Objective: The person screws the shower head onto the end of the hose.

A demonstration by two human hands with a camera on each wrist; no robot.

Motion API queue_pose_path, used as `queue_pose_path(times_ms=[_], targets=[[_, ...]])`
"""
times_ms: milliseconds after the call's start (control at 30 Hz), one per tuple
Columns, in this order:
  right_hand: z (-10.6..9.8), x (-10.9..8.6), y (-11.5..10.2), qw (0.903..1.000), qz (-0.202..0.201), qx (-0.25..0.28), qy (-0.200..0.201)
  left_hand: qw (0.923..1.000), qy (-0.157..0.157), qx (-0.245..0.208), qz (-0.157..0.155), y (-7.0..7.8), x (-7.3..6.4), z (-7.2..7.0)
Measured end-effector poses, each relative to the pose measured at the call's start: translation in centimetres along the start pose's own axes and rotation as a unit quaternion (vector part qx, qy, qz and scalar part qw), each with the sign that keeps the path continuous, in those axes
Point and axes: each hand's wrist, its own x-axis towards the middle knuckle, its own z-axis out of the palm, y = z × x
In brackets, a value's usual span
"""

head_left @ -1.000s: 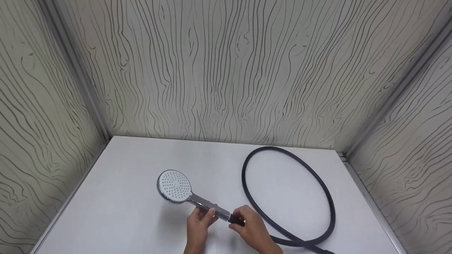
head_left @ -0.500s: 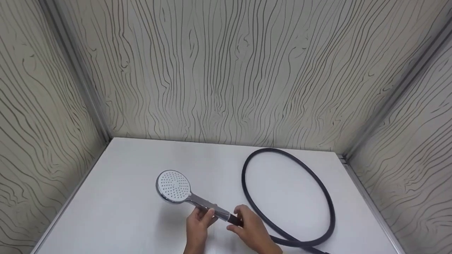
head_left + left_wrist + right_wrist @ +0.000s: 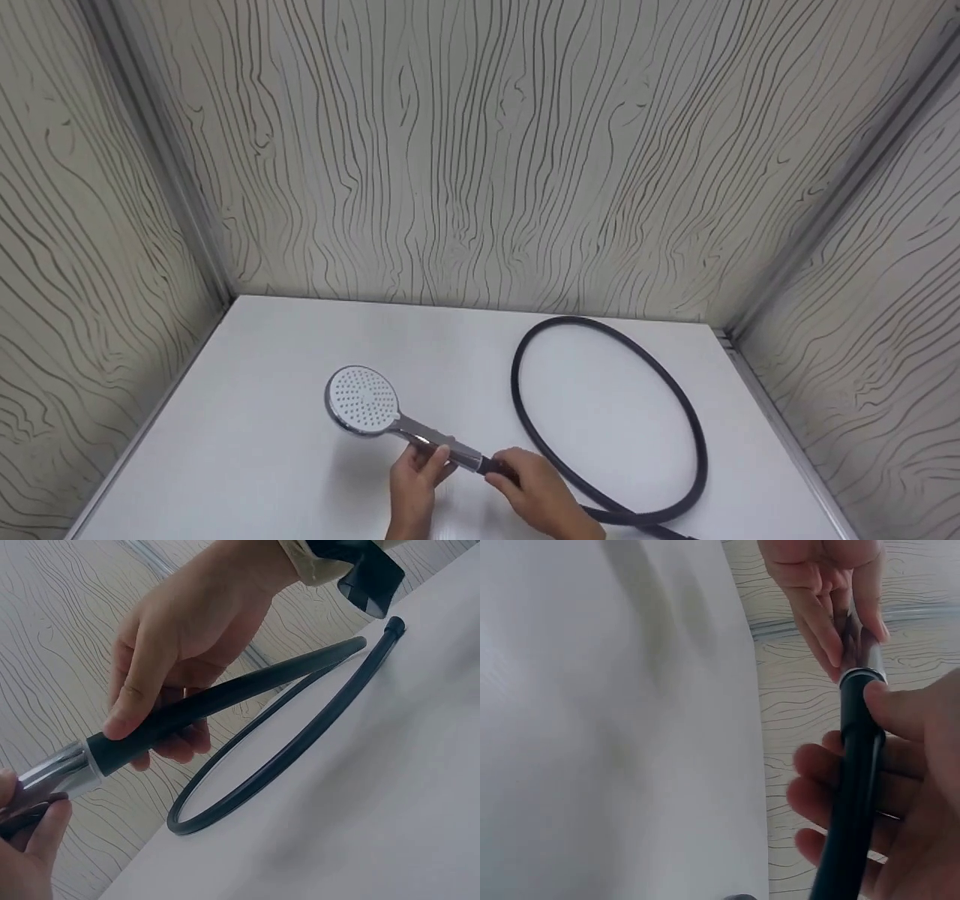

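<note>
A chrome shower head (image 3: 364,400) with a white, dotted spray face is held up over the table, its face toward the head camera. My left hand (image 3: 412,484) grips its handle between thumb and fingers. At the handle's lower end, the black hose (image 3: 225,696) meets the chrome rim in line with it. Just below that joint, my right hand (image 3: 540,491) pinches the thick hose end (image 3: 860,701), thumb on one side and fingers on the other. The threads inside the joint are hidden.
The rest of the black hose lies in a big loop on the right side of the white table (image 3: 285,337). Its free end (image 3: 394,627) has a wider black fitting. Wood-grain panels (image 3: 465,150) close in the back and both sides.
Half a second ago the right hand's fingers were spread away from the hose end; now they have closed on it again. The left hand keeps its grip on the handle.
</note>
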Motion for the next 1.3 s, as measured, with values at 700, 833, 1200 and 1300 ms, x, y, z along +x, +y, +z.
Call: queue_pose_path(times_ms=[700,833,1200,1300], targets=[[0.8,0.1,-0.6,0.9867,-0.059,-0.091,0.121,0.9999,0.010,-0.002,0.009,0.7,0.3,0.2],[0.8,0.0,-0.5,0.9863,-0.079,-0.079,0.122,1.0000,0.007,0.000,0.002,0.6,0.2,0.1],[0.1,0.0,-0.4,0.9959,-0.047,-0.010,0.077,0.9999,0.000,-0.016,0.004,0.4,0.0,0.1],[0.4,-0.1,-0.5,0.9934,-0.048,-0.044,0.094,0.9999,0.012,-0.007,0.000,0.4,0.1,0.1]])
